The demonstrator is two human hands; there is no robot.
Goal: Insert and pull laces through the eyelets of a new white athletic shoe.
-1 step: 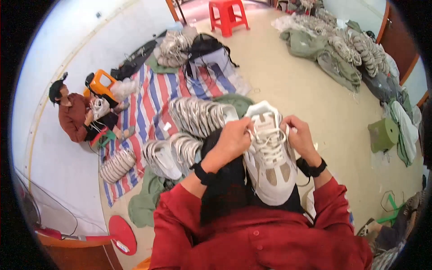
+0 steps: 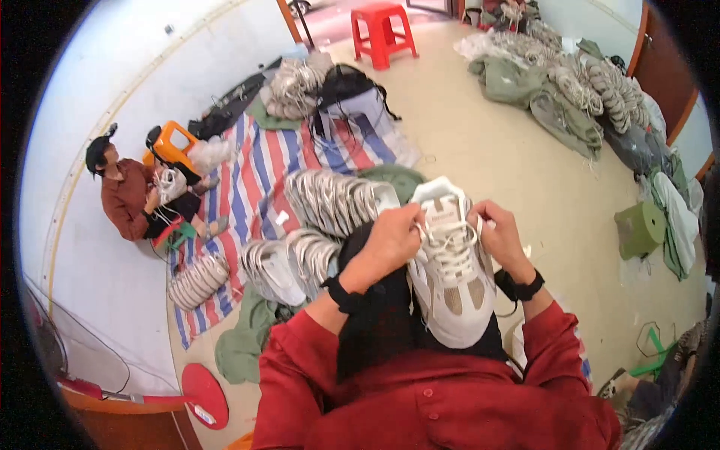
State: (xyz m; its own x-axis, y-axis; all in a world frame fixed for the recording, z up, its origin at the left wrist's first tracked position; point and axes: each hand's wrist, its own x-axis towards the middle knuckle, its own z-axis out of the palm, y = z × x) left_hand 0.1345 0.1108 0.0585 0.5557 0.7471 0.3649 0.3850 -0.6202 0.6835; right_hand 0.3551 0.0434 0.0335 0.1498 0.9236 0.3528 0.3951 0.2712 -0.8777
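A white and beige sneaker (image 2: 456, 304) rests on my lap, toe toward me, its tongue and heel opening facing away. Pale shoelaces (image 2: 452, 259) run criss-cross up its front, with a loose bow-like loop near the top. My left hand (image 2: 391, 238) pinches a lace at the left side of the tongue, fingers closed. On the other side, my right hand (image 2: 499, 231) is also closed, gripping lace by the shoe's collar. The fingertips partly hide the lace ends. Beyond my left hand, a row of similar sneakers (image 2: 330, 196) stands packed together.
More shoes (image 2: 279, 268) line a striped sheet (image 2: 251, 161) at left. A person (image 2: 127, 191) sits there handling a pale shoe. A red stool (image 2: 382, 34) stands far off. Green sacks (image 2: 510, 79) and shoe bundles lie at right, near a green roll (image 2: 640, 227).
The view has shifted slightly, so the room sits a little lower in the picture. My hands stay on the laces, in nearly the same places beside the shoe.
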